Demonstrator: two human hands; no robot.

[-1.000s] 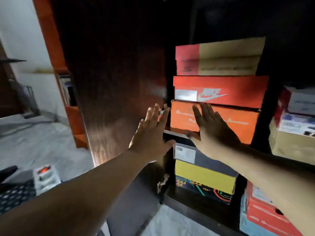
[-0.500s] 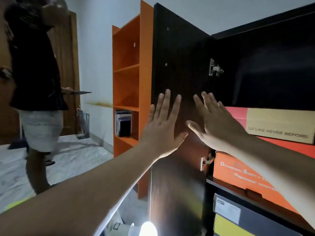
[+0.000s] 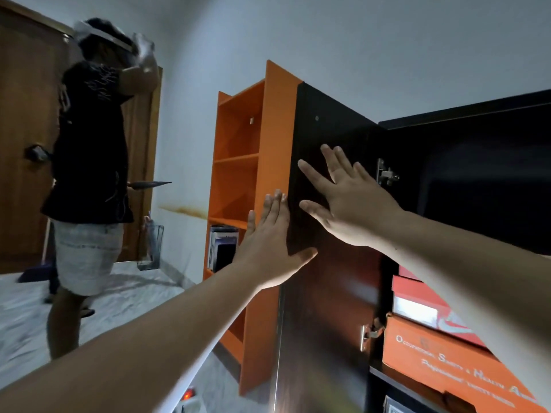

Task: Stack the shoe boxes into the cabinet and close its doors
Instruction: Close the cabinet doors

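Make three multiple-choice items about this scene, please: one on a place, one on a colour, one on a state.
1. Where is the left hand?
A. at the outer edge of the dark cabinet door
B. on a shoe box
C. on the floor

2. What colour is the open shelf unit beside the cabinet?
A. white
B. orange
C. green

3. How is the right hand?
A. closed in a fist
B. gripping a hinge
C. open, fingers spread

Answers: 1 A, its fingers lie along the door's edge. 2 B, its panels and shelves are orange. 3 C, the fingers are straight and apart, before the door's inner face.
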